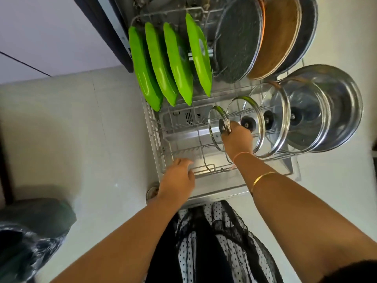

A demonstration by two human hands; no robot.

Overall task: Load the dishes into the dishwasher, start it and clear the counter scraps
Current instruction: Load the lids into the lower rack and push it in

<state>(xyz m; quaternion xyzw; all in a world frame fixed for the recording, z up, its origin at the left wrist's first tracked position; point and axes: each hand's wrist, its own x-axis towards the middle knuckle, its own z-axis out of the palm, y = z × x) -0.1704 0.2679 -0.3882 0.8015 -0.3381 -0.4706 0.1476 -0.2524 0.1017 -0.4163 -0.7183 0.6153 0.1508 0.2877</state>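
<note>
I have the small lid (219,129) in the right hand (237,139): the fingers are curled round the knob on its right face, with the thumb side toward the glass. The lid stands on edge, tilted a little, in the near right part of the rack (204,167). Its lower rim is down among the tines, but I cannot tell whether it is seated. It is the leftmost in a row of lids on edge. Just right of it is a glass lid (257,127) with a black knob, then two larger glass lids (284,121) overlapping each other, then a steel lid (338,107) at the right end.

The left hand (179,173) is at the rack's near left corner, with the fingers bent down over the near rail. I cannot tell whether they grip the wire or only rest on it. The rack's near left section shows bare tines.

In the far left of the rack four green plates (161,64) stand on edge in a row. To their right, in the far right corner, a dark pan (238,41) leans against a brown pan (279,35), with another dark one behind.

The rack sits out over the open door (214,190). A gold bangle (262,177) is on the right forearm. A dark bin (30,231) stands on the pale floor (81,129) at near left.
</note>
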